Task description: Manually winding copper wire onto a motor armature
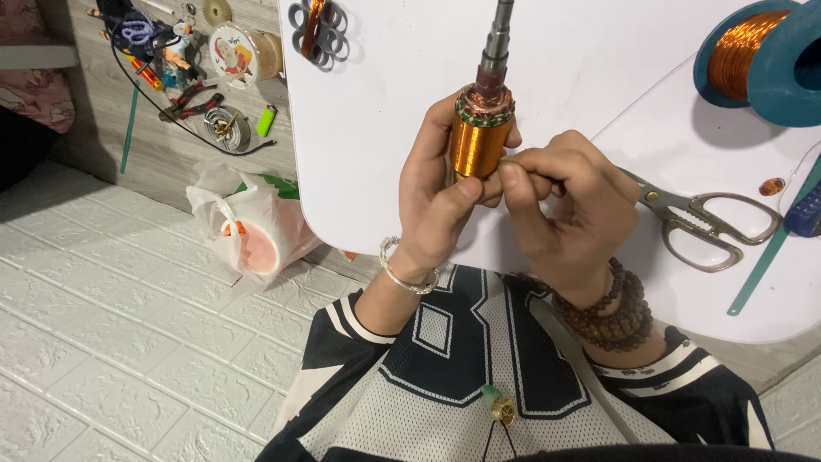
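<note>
Nearest, at bottom centre: black-and-white mesh jersey [445, 376], small green pendant [494, 402] hanging over it. Just above, left hand [436, 192] with silver bangle [409, 272], fingers [445, 115] clasped round a motor armature [481, 137] held upright at frame centre, over the white counter [410, 103]. Right hand [569, 197], wooden bead bracelets [611, 312] at the wrist, thumb and forefinger pinched together against the lower edge of the copper winding; whatever sits between them, likely fine wire, too thin to tell. Steel shaft [496, 38] pointing up-frame, commutator ring just below it.

Probably best done with a steady left-hand clasp, no twisting of the core, and light, even pinch pressure so the enamelled winding stays unscratched.

Farther right on the counter: scissors [697, 224], well apart from the hands. Upper right: teal spool of copper wire [757, 51]. Top centre: small coil of copper wire [318, 30]. Left of centre, on the floor: plastic bag [248, 222]. Upper left: red-handled pliers [192, 101], green lighter [266, 121], round tin [233, 53].
</note>
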